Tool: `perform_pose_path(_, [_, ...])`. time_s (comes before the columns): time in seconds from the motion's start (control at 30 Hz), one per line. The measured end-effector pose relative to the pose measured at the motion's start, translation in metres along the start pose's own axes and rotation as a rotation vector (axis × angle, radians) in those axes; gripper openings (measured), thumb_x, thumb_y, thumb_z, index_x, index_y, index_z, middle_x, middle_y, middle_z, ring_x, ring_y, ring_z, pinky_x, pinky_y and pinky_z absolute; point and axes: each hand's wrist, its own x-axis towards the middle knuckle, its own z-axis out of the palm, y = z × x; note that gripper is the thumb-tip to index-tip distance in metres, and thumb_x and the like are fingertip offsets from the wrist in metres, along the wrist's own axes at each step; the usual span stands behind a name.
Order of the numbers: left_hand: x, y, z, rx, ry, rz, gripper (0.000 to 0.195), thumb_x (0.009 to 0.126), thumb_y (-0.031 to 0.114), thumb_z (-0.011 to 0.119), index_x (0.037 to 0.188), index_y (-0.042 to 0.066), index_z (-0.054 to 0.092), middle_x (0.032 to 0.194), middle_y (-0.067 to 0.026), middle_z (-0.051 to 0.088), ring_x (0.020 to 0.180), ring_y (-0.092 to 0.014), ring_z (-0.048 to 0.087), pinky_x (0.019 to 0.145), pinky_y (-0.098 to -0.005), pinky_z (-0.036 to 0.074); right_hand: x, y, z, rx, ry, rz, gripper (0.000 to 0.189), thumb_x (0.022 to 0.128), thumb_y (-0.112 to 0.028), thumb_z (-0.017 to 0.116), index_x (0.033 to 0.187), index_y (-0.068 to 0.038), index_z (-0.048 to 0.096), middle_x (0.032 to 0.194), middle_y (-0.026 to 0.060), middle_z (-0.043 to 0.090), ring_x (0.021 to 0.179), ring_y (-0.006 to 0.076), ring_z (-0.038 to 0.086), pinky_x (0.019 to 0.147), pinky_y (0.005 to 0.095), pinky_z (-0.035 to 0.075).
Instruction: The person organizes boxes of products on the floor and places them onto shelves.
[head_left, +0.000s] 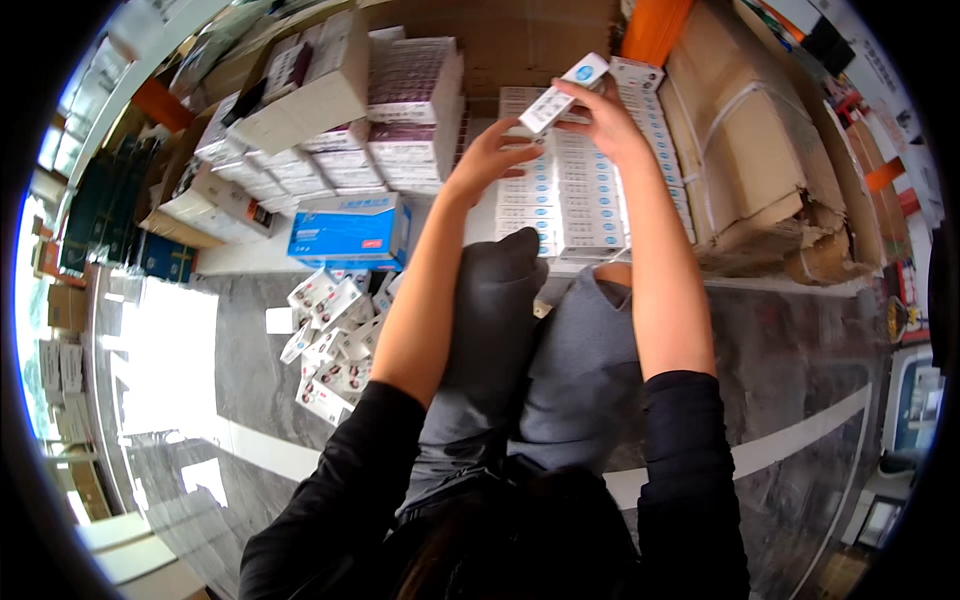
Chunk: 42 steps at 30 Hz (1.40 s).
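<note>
Over the rows of small white cartons (589, 199), my right hand (600, 120) grips one narrow white carton (562, 94) with a blue round mark and print on it. This carton is held tilted, its lower end toward my left hand (491, 157). The fingers of that left hand are spread and hold nothing; whether a fingertip touches the carton's end, I cannot tell. Beneath both hands, similar cartons stand packed side by side in columns on a low white shelf (484, 217). My knees are close to the shelf's front.
A blue box (349, 229) stands left of the rows, with a heap of loose white cartons (337, 330) on the floor before it. Stacked white boxes (412, 112) rise behind. At right is a large cardboard box (742, 142), torn at its near corner, beside an orange post (654, 30).
</note>
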Motion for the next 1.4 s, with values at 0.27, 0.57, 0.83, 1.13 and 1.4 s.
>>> perform_pose_path(0.27, [-0.013, 0.021, 0.008, 0.033, 0.087, 0.066, 0.058, 0.078, 0.025, 0.070, 0.127, 0.004, 0.047, 0.102, -0.0087, 0.060, 0.095, -0.016, 0.056, 0.084, -0.0297, 0.041, 0.003, 0.003, 0.009, -0.037, -0.072, 0.022, 0.088, 0.067, -0.023, 0.079, 0.129, -0.005, 0.020, 0.111, 0.0160, 0.051, 0.100, 0.0276, 0.056, 0.077, 0.0438, 0.055])
perform_pose_path(0.57, [-0.023, 0.041, 0.007, 0.192, 0.199, 0.105, 0.044, 0.083, 0.023, 0.066, 0.120, 0.003, 0.052, 0.095, -0.0044, 0.062, 0.085, -0.010, 0.055, 0.076, -0.0243, 0.041, 0.004, 0.001, 0.021, 0.007, -0.112, -0.008, 0.082, 0.065, -0.027, 0.081, 0.124, -0.002, 0.029, 0.104, 0.0111, 0.057, 0.097, 0.0238, 0.059, 0.074, 0.0386, 0.055])
perform_pose_path(0.83, [-0.027, 0.042, 0.004, 0.187, 0.204, 0.061, 0.042, 0.082, 0.022, 0.065, 0.118, 0.003, 0.053, 0.083, -0.0006, 0.058, 0.073, -0.006, 0.049, 0.065, -0.0205, 0.037, 0.005, 0.001, 0.021, -0.059, -0.124, -0.018, 0.070, 0.070, -0.024, 0.078, 0.120, -0.003, 0.034, 0.107, 0.0125, 0.057, 0.098, 0.0231, 0.059, 0.075, 0.0372, 0.056])
perform_pose_path(1.13, [-0.023, 0.031, -0.005, -0.034, 0.241, 0.132, 0.067, 0.081, 0.035, 0.067, 0.128, -0.006, 0.040, 0.099, -0.0101, 0.058, 0.094, -0.015, 0.057, 0.086, -0.0270, 0.044, 0.007, 0.001, 0.025, -0.051, -0.180, -0.075, 0.041, 0.073, -0.024, 0.074, 0.103, -0.004, 0.055, 0.097, 0.0077, 0.062, 0.095, 0.0188, 0.060, 0.080, 0.0340, 0.053])
perform_pose_path(1.4, [-0.023, 0.036, -0.006, -0.322, 0.449, 0.212, 0.056, 0.083, 0.023, 0.065, 0.123, -0.009, 0.043, 0.107, -0.0135, 0.058, 0.097, -0.019, 0.057, 0.090, -0.0307, 0.044, 0.005, -0.004, 0.023, -0.047, -0.170, -0.144, 0.040, 0.082, -0.019, 0.063, 0.116, 0.000, 0.052, 0.107, 0.0083, 0.058, 0.100, 0.0184, 0.057, 0.091, 0.0327, 0.047])
